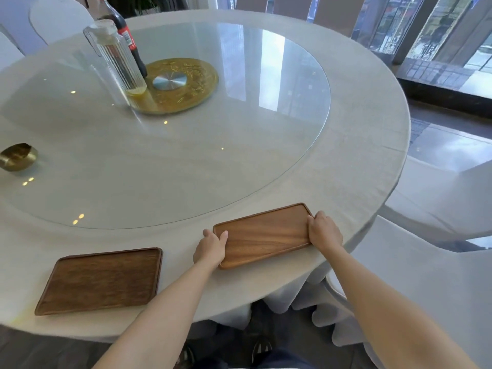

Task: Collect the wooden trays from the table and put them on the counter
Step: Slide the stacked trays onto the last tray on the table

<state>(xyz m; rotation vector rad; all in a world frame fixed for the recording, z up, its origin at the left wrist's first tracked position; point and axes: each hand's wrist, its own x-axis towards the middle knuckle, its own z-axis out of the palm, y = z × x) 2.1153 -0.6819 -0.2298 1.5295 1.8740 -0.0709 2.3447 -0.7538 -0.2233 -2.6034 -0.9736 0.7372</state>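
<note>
Two wooden trays lie on the round table's white cloth (pixel 367 145) near its front edge. The lighter tray (pixel 266 234) is on the right. My left hand (pixel 210 247) grips its left end, thumb over the rim. My right hand (pixel 324 231) grips its right end. The tray still rests flat on the cloth. A darker, larger tray (pixel 101 279) lies to the left, untouched, about a hand's width from my left hand.
A glass turntable (pixel 239 115) covers the table's middle, carrying a clear pitcher (pixel 117 59), a cola bottle (pixel 125 33) and a gold centre disc (pixel 175 86). A brass bowl (pixel 18 157) sits far left. White-covered chairs (pixel 426 275) stand right; windows behind.
</note>
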